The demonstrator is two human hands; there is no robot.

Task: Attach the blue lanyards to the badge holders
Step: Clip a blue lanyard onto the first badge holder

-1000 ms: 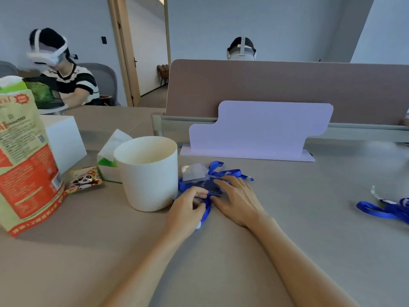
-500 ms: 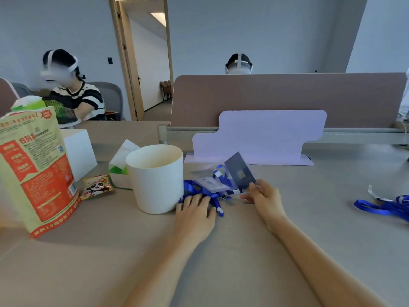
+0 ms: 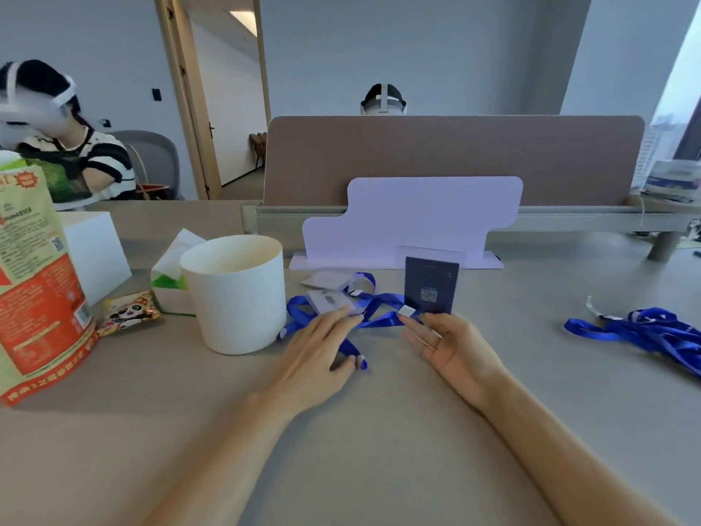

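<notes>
While left hand lies flat on tangled blue lanyard, right hand pinches upright dark badge holder.

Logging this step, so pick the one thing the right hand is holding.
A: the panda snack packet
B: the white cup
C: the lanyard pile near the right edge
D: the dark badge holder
D: the fingers of the right hand meet the bottom edge of the dark badge holder, which stands upright above the desk; the white cup stands apart at the left.
</notes>
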